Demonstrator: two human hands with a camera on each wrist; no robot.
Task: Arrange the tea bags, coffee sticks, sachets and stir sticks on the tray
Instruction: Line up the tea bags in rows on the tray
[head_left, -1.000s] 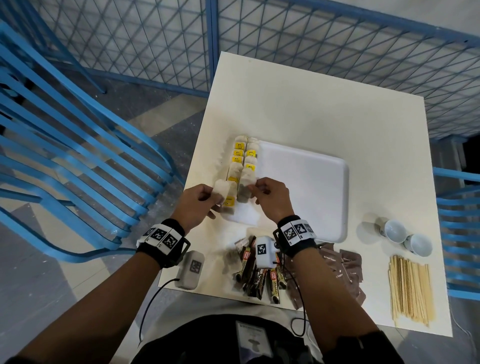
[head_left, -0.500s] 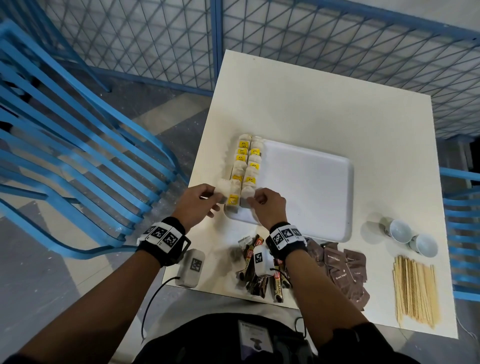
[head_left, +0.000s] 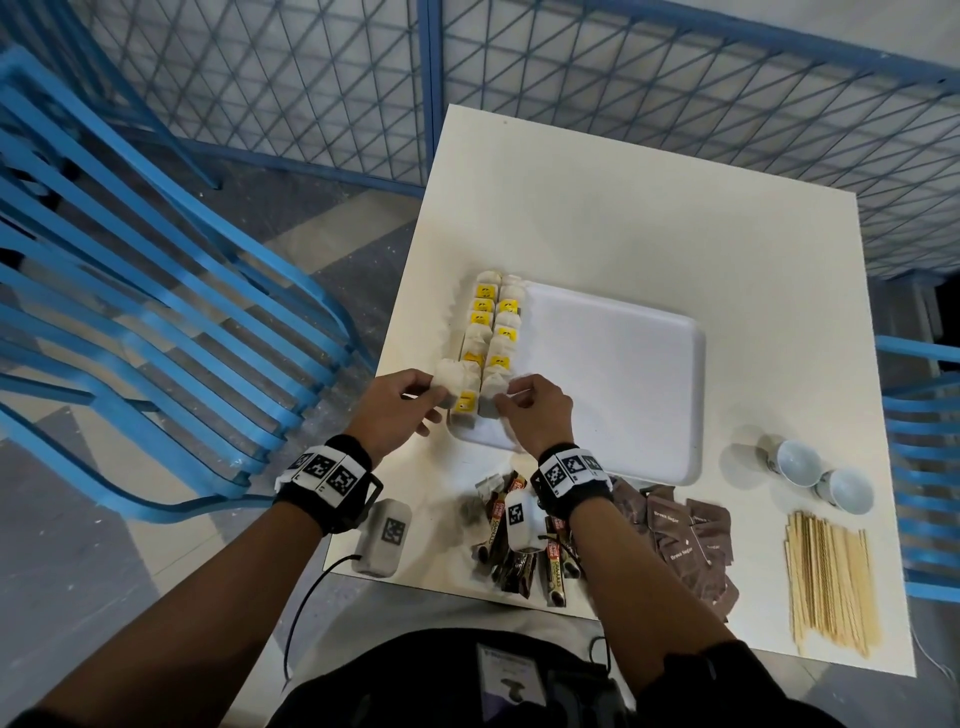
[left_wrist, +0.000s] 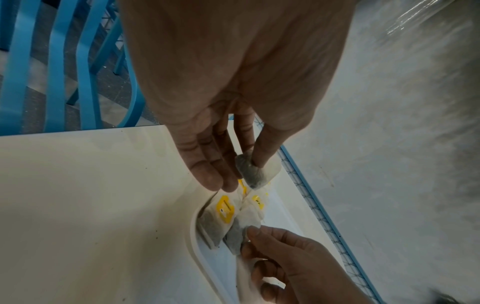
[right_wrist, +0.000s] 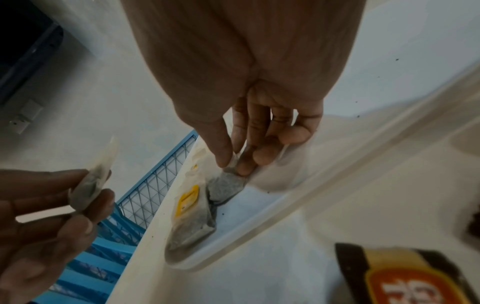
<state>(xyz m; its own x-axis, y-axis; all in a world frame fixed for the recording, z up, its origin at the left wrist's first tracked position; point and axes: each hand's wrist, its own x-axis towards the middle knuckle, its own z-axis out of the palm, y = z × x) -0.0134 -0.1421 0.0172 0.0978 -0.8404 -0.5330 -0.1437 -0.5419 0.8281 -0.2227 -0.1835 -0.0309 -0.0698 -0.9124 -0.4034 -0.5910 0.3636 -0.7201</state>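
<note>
Two rows of tea bags (head_left: 493, 322) with yellow tags run down the left side of the white tray (head_left: 613, 374). My left hand (head_left: 400, 402) pinches a tea bag (left_wrist: 253, 171) between thumb and fingers, just above the tray's near-left corner. My right hand (head_left: 530, 405) pinches the near end of another tea bag (right_wrist: 226, 185) that lies on the tray at the front of the right row. A tea bag with a yellow tag (right_wrist: 191, 216) lies beside it. Coffee sticks (head_left: 514, 551), brown sachets (head_left: 680, 540) and wooden stir sticks (head_left: 831, 577) lie on the table in front of the tray.
Two small white cups (head_left: 815, 473) lie on their sides right of the tray. Blue slatted chairs (head_left: 156, 312) stand at the left and at the right edge. A blue mesh fence (head_left: 519, 78) runs behind the white table (head_left: 623, 208).
Both hands have stayed at the tray's near-left corner. The right hand has lowered its tea bag onto the tray at the front of the right row. The left hand still holds its bag.
</note>
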